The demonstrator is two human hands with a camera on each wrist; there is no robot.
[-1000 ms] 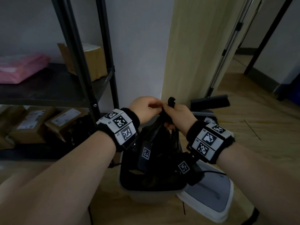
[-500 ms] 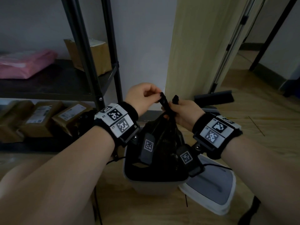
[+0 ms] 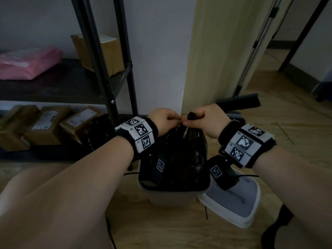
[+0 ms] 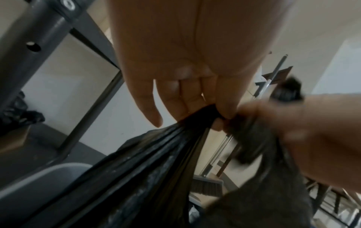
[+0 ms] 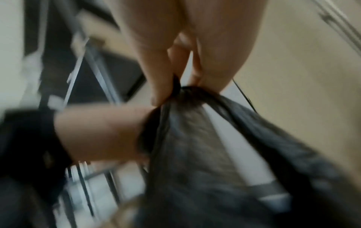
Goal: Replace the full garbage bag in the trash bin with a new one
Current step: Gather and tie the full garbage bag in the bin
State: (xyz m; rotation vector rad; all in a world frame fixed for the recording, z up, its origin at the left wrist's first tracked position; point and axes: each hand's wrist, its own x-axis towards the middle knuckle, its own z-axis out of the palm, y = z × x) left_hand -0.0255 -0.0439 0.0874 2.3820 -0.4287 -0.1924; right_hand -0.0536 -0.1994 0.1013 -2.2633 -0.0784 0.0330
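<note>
A full black garbage bag (image 3: 181, 159) stands in a light grey trash bin (image 3: 170, 198) on the wooden floor. Its top is gathered into two strands above the bin. My left hand (image 3: 165, 121) pinches one strand, which the left wrist view shows as black plastic (image 4: 197, 117) under my curled fingers (image 4: 187, 98). My right hand (image 3: 204, 119) grips the other strand, whose end (image 3: 191, 116) sticks up past the thumb. The right wrist view, blurred, shows the bag (image 5: 215, 138) hanging from my right fingers (image 5: 162, 86). The two hands touch.
The bin's lid (image 3: 233, 200) lies on the floor right of the bin. A black metal shelf (image 3: 111, 74) with cardboard boxes (image 3: 52, 123) and a pink bundle (image 3: 27, 63) stands to the left. A broom (image 3: 239, 103) leans by the beige wall behind.
Both hands stay on the bag's strands and have drawn closer together, with the strand ends pulled down tighter between them. The view has shifted slightly downward.
</note>
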